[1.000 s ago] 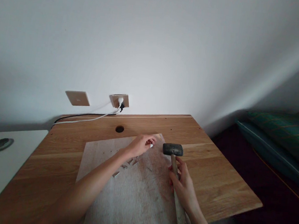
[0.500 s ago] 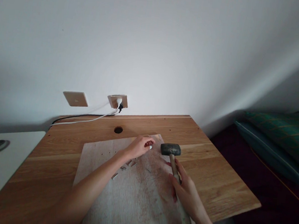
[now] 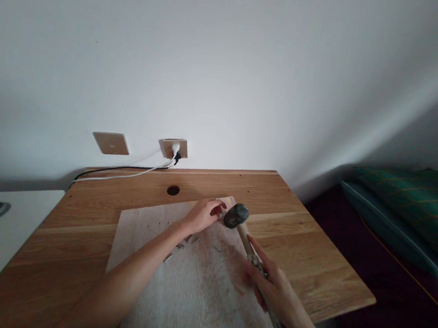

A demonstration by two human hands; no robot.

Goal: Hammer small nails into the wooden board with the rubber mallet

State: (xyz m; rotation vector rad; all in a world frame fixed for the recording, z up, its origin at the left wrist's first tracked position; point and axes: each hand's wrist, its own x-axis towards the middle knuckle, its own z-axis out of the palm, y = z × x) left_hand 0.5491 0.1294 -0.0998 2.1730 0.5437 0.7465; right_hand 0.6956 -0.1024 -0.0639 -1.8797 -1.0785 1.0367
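My right hand [image 3: 270, 276] is wrapped round the wooden handle of a rubber mallet [image 3: 237, 216] with a dark head. The mallet head is tilted close beside the fingertips of my left hand [image 3: 206, 215]. Those fingers are pinched at the far right part of a worn, pale board [image 3: 189, 296], with a small pale piece [image 3: 220, 216] just showing at the tips. Several small metal pieces [image 3: 180, 246] lie on the board below my left wrist. One thin piece [image 3: 216, 248] rests apart from them, further right.
The board lies on a wooden desk [image 3: 311, 257] with a round cable hole [image 3: 173, 190]. Cables [image 3: 124, 176] run along its back edge to a wall socket [image 3: 174, 149]. A white table [image 3: 11, 236] stands at left; pillows [image 3: 404, 220] lie at right.
The mallet head has swung left and turned, coming closer to my left fingers. My left hand has stayed almost in place, still pinched.
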